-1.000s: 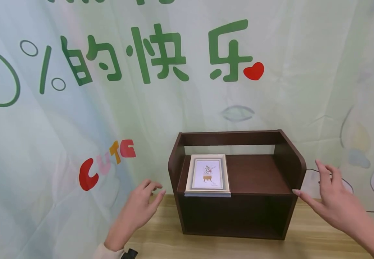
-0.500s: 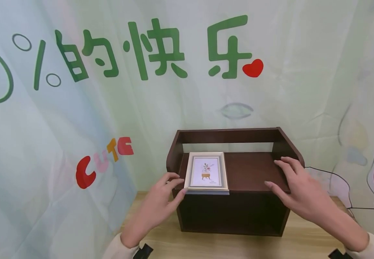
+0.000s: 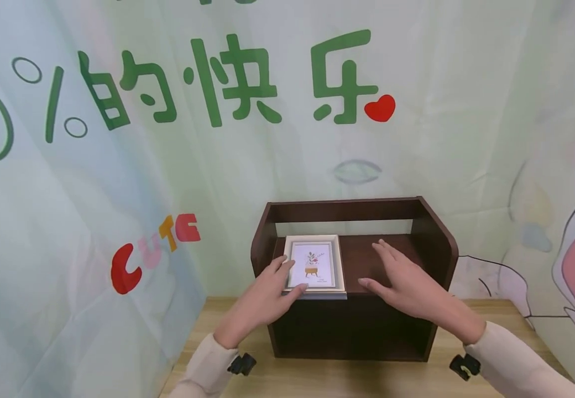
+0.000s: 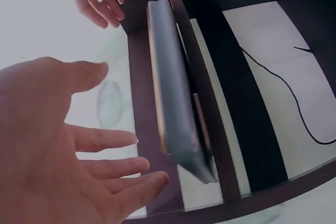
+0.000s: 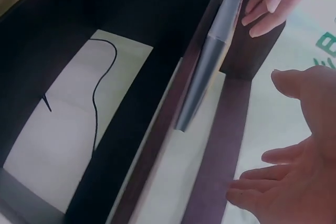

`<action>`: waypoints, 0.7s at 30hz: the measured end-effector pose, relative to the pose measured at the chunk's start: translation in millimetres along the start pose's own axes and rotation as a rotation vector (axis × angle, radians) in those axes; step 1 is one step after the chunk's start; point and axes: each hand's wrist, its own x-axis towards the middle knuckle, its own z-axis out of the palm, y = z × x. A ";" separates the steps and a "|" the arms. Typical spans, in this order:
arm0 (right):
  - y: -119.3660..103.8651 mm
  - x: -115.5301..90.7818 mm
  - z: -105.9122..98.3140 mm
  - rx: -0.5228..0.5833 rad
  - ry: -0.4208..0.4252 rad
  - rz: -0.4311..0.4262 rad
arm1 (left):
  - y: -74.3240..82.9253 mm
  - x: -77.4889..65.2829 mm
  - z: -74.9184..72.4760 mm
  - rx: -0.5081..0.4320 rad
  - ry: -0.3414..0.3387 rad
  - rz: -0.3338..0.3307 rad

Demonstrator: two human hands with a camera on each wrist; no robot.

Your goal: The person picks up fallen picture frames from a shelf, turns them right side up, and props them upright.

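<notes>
A picture frame [image 3: 314,266], cream-edged with a drawing of a potted plant, lies on the left part of the dark brown shelf's [image 3: 342,211] upper board, its front edge slightly over the lip. My left hand [image 3: 270,294] is at the frame's left side, overlapping it in the head view. Its fingers are extended and apart from the frame [image 4: 170,77] in the left wrist view. To the right of the frame, above the board, my right hand [image 3: 409,284] hovers with fingers loosely straight. The right wrist view shows a gap between that hand [image 5: 289,166] and the frame.
The shelf has raised sides and an open lower compartment [image 3: 352,329]. It stands on a wood-grain table [image 3: 362,378]. Behind it hangs a pale green curtain [image 3: 297,166] with printed green characters and a red heart.
Both hands have come inward from either side of the shelf. The left now overlaps the picture frame's left edge; the right has moved left over the board. The frame stays in place.
</notes>
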 end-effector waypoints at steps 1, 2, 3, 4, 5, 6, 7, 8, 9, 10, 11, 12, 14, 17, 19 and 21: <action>0.7 3.3 3.9 0.000 -0.009 0.008 | -0.3 2.6 1.6 -0.006 -0.006 -0.011; 1.2 6.9 7.6 0.000 -0.019 0.016 | -0.6 5.3 3.4 -0.009 -0.007 -0.017; 1.9 10.8 11.5 0.000 -0.029 0.025 | -1.0 8.1 5.3 -0.010 -0.007 -0.023; 2.6 14.8 15.1 -0.003 -0.038 0.032 | -1.2 10.6 6.9 -0.011 -0.006 -0.032; 3.3 19.1 18.5 -0.008 -0.049 0.040 | -1.6 12.9 8.6 -0.011 -0.005 -0.042; 3.7 23.3 21.4 -0.014 -0.061 0.047 | -2.0 15.0 10.3 -0.007 0.001 -0.046; 3.9 27.8 23.9 -0.019 -0.072 0.052 | -2.4 17.0 12.4 -0.005 0.005 -0.053; 4.1 32.3 26.2 -0.019 -0.084 0.059 | -3.1 18.8 14.4 -0.002 0.009 -0.056; 4.7 36.9 28.6 -0.019 -0.095 0.064 | -3.7 20.5 16.1 -0.002 0.017 -0.059; 4.7 41.4 30.7 -0.016 -0.104 0.068 | -4.3 21.7 18.2 -0.006 0.024 -0.062; 4.5 46.0 32.4 -0.012 -0.113 0.069 | -4.7 22.6 20.0 -0.009 0.029 -0.070; 4.5 50.3 34.4 -0.003 -0.123 0.073 | -5.1 23.4 21.6 -0.015 0.037 -0.076; 4.6 58.6 38.8 0.019 -0.142 0.081 | -5.7 24.7 24.7 -0.020 0.050 -0.090; 4.1 70.5 46.1 0.048 -0.166 0.087 | -6.7 25.9 27.8 -0.008 0.064 -0.115; 3.7 77.3 51.2 0.065 -0.179 0.094 | -7.6 26.9 29.9 0.019 0.067 -0.129; 3.3 83.1 55.7 0.081 -0.190 0.096 | -8.5 27.8 32.2 0.037 0.062 -0.153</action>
